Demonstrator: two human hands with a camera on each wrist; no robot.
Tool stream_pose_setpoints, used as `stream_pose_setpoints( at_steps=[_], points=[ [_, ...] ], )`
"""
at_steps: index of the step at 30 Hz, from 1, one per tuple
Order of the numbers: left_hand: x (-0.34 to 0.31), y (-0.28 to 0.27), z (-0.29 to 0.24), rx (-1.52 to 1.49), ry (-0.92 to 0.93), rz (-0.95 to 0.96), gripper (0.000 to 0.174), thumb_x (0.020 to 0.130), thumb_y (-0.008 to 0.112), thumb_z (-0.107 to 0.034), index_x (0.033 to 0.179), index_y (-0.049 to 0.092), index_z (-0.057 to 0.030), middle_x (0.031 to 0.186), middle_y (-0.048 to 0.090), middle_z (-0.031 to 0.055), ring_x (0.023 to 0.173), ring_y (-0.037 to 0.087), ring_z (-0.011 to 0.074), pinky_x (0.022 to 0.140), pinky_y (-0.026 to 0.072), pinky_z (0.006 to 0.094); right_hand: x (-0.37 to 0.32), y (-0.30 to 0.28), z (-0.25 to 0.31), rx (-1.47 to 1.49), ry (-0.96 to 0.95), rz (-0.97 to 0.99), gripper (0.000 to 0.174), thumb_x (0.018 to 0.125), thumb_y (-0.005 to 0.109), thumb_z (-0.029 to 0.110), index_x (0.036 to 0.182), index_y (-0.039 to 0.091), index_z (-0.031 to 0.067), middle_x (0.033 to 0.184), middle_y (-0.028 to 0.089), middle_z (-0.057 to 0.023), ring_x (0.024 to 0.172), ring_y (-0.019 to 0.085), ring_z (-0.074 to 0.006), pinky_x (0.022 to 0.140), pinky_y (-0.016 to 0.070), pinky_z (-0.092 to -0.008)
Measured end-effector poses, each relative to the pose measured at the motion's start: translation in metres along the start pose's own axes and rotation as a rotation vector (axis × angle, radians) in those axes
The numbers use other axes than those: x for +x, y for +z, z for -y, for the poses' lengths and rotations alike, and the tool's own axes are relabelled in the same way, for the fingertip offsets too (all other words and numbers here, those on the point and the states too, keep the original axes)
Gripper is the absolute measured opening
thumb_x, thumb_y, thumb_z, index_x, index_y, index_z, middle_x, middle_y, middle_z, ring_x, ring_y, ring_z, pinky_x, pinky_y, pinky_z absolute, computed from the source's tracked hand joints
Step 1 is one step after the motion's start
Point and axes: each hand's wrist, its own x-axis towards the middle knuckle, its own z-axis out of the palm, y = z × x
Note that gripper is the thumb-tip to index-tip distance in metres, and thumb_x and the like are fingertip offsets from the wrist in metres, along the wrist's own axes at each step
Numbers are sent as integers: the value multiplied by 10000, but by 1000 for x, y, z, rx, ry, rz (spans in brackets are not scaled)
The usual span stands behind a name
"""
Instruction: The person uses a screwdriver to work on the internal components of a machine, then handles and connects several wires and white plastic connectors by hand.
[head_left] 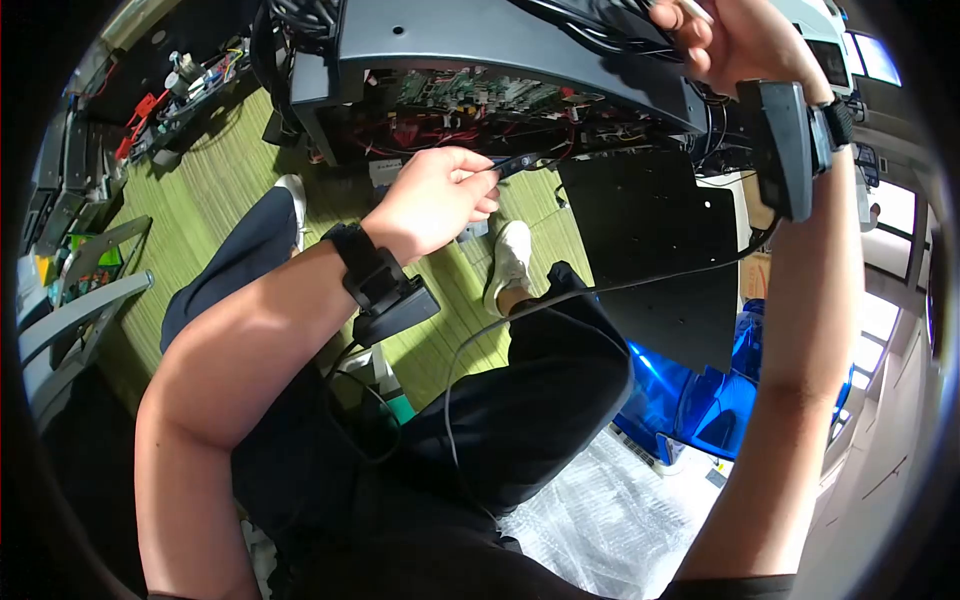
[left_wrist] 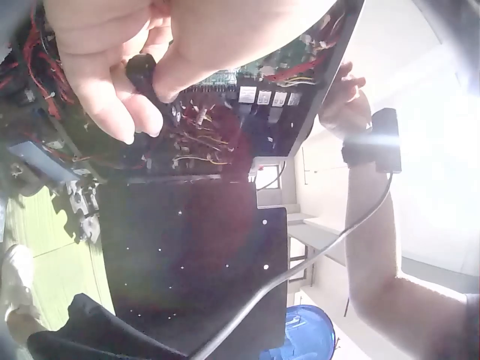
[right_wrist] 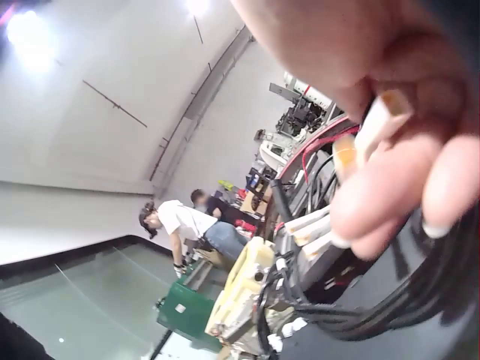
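Observation:
My left hand (head_left: 435,200) pinches a slim black rod-like piece (head_left: 517,165) with a small light mark, at the open side of a dark metal cabinet (head_left: 480,35). In the left wrist view its rounded black end (left_wrist: 141,71) shows between thumb and fingers; its exact kind cannot be told. Green circuit boards (head_left: 500,93) and red wires lie inside the cabinet, just beyond that hand. Raised over the cabinet's right end, my right hand (head_left: 735,40) holds a white, hollow-ended piece (right_wrist: 384,124) in curled fingers. Black cables (right_wrist: 397,300) run below it.
A black perforated panel (head_left: 650,240) stands below the cabinet's right part. Blue plastic (head_left: 700,405) and bubble wrap (head_left: 600,510) lie at lower right. A grey cable (head_left: 590,290) loops across from the right wrist camera. Two people stand beyond, near a green box (right_wrist: 187,307).

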Motion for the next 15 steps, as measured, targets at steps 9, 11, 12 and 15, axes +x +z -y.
stream_pose_setpoints(
  at_steps=[9, 11, 12, 15],
  points=[
    [4, 0, 1, 7, 5, 24, 317, 927, 522, -123, 1179, 497, 69, 990, 610, 138, 887, 607, 166, 805, 514, 275, -21, 27, 34, -742, 520, -52, 585, 974, 320, 443, 581, 545, 72, 452, 530, -45, 345, 446, -106, 341, 362, -234],
    [5, 0, 2, 10, 2, 21, 321, 927, 521, -123, 1181, 495, 72, 993, 610, 141, 892, 608, 169, 806, 514, 277, -34, 60, 31, -905, 493, -249, 607, 965, 335, 465, 548, 540, 74, 448, 533, -41, 349, 459, -99, 342, 372, -230],
    [5, 0, 3, 18, 2, 23, 324, 927, 521, -122, 1182, 493, 75, 996, 609, 144, 897, 609, 172, 808, 514, 279, -39, 74, 27, -1058, 458, -453, 631, 956, 350, 487, 514, 534, 76, 443, 535, -38, 353, 472, -92, 343, 381, -226],
    [7, 2, 4, 35, -28, 3, 326, 927, 520, -126, 1179, 494, 80, 998, 608, 147, 896, 612, 179, 805, 514, 280, -45, 80, 5, -1373, 267, -664, 600, 936, 426, 477, 538, 572, 52, 456, 565, -42, 389, 552, -104, 381, 442, -223]
  ],
)
